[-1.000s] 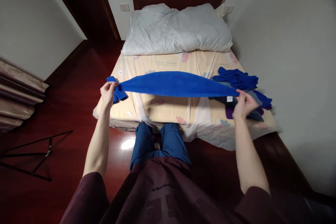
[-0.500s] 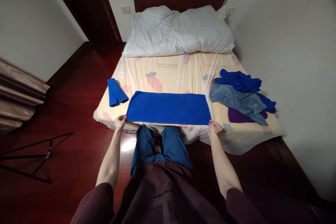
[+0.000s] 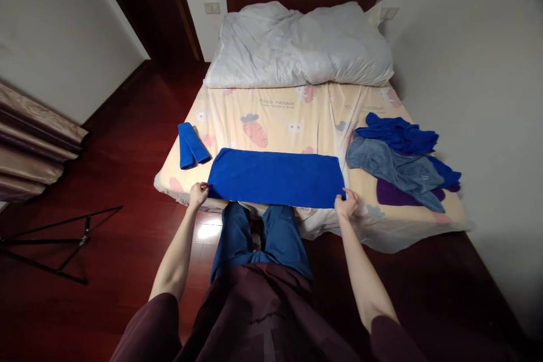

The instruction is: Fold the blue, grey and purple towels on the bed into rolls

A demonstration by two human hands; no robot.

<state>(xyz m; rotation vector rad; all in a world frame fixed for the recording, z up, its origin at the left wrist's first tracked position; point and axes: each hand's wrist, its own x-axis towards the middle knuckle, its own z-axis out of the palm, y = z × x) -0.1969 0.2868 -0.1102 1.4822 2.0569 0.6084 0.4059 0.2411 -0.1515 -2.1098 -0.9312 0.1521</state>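
Observation:
A blue towel (image 3: 278, 178) lies flat as a long, wide strip along the front edge of the bed. At its left end, my left hand (image 3: 198, 194) pinches the side edge close to the near corner. My right hand (image 3: 346, 203) has thumb and fingers closed at the right edge, also near the front corner, which it partly covers. To the left of the towel, two narrow folded blue towels (image 3: 192, 146) lie side by side, touching at their far ends.
A loose heap at the right holds blue cloth (image 3: 396, 133), a grey-blue towel (image 3: 390, 164) and purple cloth (image 3: 392, 192). A pale bulky quilt (image 3: 301, 48) covers the head of the patterned bed (image 3: 292, 110). Black tripod legs (image 3: 87, 232) stand on the floor at left.
Both hands have shifted slightly from the near corners up along the towel's side edges. The towel stays spread in place; the whole view has moved a little.

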